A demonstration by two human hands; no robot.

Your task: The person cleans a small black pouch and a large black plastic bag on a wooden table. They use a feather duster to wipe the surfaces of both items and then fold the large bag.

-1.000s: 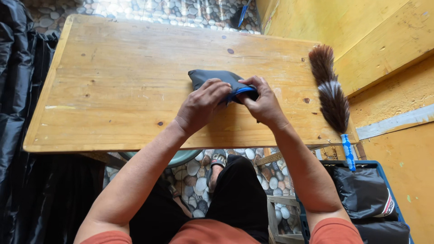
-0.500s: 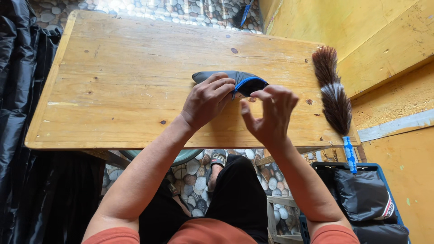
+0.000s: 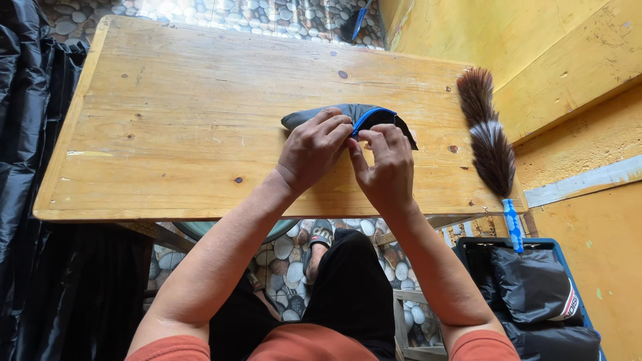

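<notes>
Returned from its raised position half a second earlier, the right hand point(image 3: 386, 167) again meets the dark fabric pouch with blue zip edging point(image 3: 364, 117). Head view: the pouch lies right of centre on the pale wooden plank table point(image 3: 167, 120). The left hand point(image 3: 314, 147) closes over its near edge; the right hand's fingertips point(image 3: 372, 136) pinch the blue edging. A brown feather duster with blue handle point(image 3: 491, 147) rests at far right. Good practice, judged here: hold the fabric taut and pull along the edging.

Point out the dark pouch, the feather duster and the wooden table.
dark pouch point(image 3: 309, 115): head view, its bare left end.
feather duster point(image 3: 490, 144): head view, middle of the plume.
wooden table point(image 3: 174, 113): head view, bare top.
</notes>
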